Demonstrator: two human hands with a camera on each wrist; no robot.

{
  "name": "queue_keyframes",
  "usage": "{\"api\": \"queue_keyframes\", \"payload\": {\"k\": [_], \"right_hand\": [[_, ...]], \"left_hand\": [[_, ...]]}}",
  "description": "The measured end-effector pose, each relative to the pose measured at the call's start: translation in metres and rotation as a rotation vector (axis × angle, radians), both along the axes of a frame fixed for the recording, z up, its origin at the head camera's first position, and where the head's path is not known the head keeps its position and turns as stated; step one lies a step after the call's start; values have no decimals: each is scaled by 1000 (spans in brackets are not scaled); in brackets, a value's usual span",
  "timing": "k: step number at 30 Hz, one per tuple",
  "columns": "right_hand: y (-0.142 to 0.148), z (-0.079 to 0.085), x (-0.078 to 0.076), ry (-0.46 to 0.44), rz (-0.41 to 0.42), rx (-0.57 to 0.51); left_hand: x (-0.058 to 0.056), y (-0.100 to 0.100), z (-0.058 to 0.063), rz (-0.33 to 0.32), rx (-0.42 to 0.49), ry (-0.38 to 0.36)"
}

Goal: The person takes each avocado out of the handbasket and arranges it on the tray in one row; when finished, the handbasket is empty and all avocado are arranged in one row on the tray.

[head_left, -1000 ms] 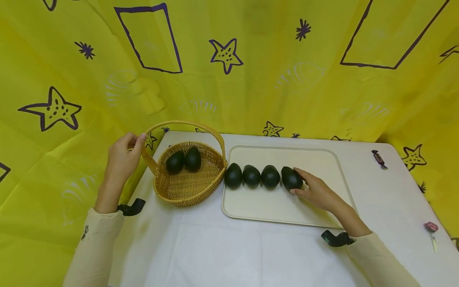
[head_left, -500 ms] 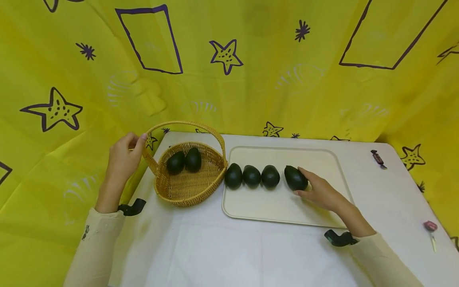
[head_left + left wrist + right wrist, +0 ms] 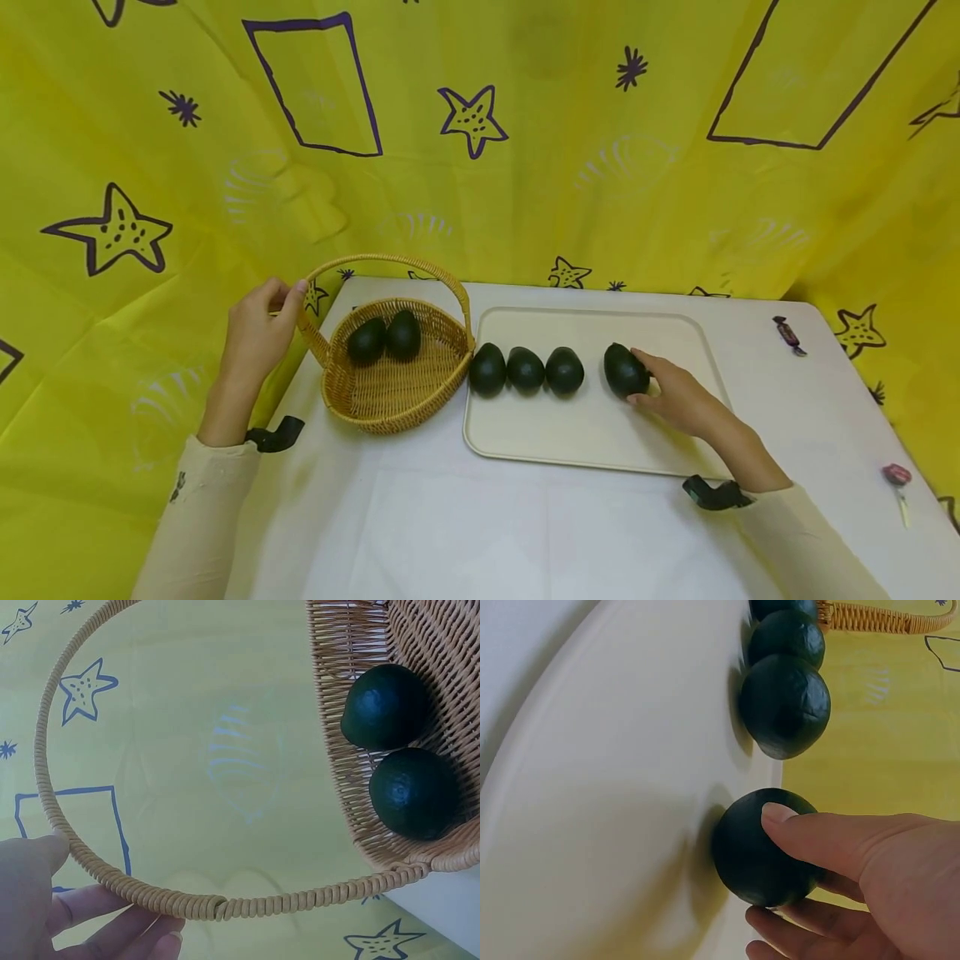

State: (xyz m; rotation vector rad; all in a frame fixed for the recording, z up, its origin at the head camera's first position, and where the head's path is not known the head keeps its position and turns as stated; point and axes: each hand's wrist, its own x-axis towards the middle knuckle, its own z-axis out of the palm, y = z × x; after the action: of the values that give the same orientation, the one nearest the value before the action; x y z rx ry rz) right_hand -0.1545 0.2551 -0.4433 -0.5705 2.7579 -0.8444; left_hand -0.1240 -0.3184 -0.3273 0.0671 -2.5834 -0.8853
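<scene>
Two inside, three in a row, one held

On my head feed, one patterned yellow cloth point(image 3: 105, 358) fills the far left and the back, running past the frame edges. Against it I have the left hand point(image 3: 258, 329) gripping the one handle point(image 3: 390, 257), thumb on one side, fingers on the other. Most of those fingers are hidden from above; my left wrist feed shows them, though it cuts off part of the hand.

The handle belongs to the one basket point(image 3: 397, 408), at the left of the white table point(image 3: 450, 533). Two avocados point(image 3: 367, 341) lie in it, side by side. My left wrist feed crops the basket's right side.

Next comes one cream tray point(image 3: 555, 429) with three row avocados point(image 3: 526, 369) in line. The leftmost is just beside the basket's rim; I cannot tell whether they touch. My right wrist feed cuts off the farthest of the three.

The sixth avocado point(image 3: 626, 371) is at the tray's right half, apart from the row, grasped between the thumb and fingers of the right hand point(image 3: 686, 400). I cannot make out whether its underside touches the tray.

Near the table's right edge lie one candy point(image 3: 789, 336), its wrapper print too small to read, and one lollipop point(image 3: 897, 475).
</scene>
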Motion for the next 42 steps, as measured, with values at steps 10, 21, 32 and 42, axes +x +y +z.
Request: {"api": "queue_keyframes", "payload": {"k": [10, 21, 32, 42], "right_hand": [[2, -6, -4, 45, -8, 10], [-16, -7, -4, 1, -73, -47], [-29, -12, -4, -42, -149, -99], [-27, -13, 0, -61, -137, -103]], "left_hand": [[1, 0, 0, 11, 1, -9], [2, 0, 0, 4, 0, -15], [1, 1, 0, -1, 14, -4], [2, 2, 1, 3, 19, 2]]}}
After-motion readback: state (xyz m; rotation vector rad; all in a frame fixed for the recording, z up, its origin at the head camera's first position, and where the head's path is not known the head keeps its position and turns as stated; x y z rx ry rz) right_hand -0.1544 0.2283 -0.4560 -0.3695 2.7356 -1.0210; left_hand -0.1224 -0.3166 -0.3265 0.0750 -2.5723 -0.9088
